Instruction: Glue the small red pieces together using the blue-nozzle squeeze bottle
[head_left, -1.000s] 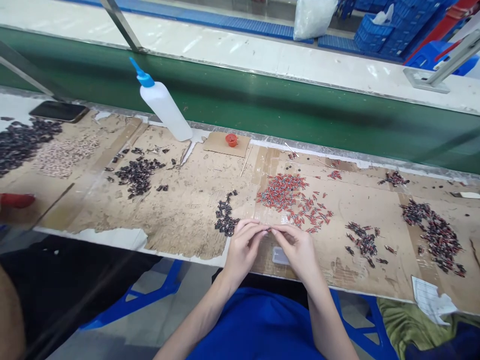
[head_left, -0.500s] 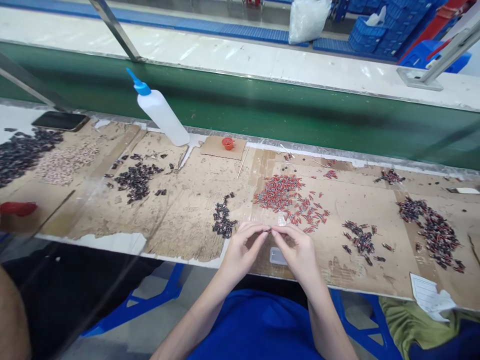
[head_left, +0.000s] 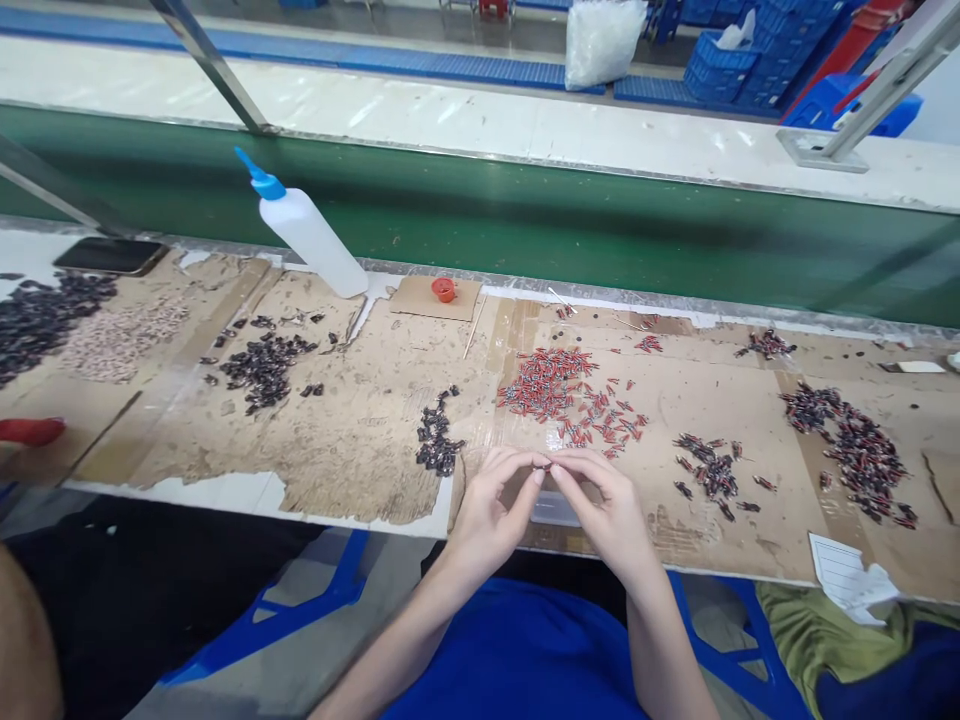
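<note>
Small part [head_left: 546, 467] sits between your two hands, above the desk [head_left: 360, 420]; its details are too small to tell. The fingers [head_left: 517, 461] of your left hand [head_left: 487, 510] and right hand [head_left: 611, 515] pinch it, tip to tip. Beyond the fingers lies the heap of red-tipped pieces [head_left: 546, 383]. Left of them, note the dark pieces [head_left: 435, 440]; to their right, the red-and-dark pieces [head_left: 716, 472]. Nearer you than the fingertips, the translucent box [head_left: 553, 510] is partly hidden. Farther off, beyond and left, stands the white bottle [head_left: 313, 245], tilted in view.
</note>
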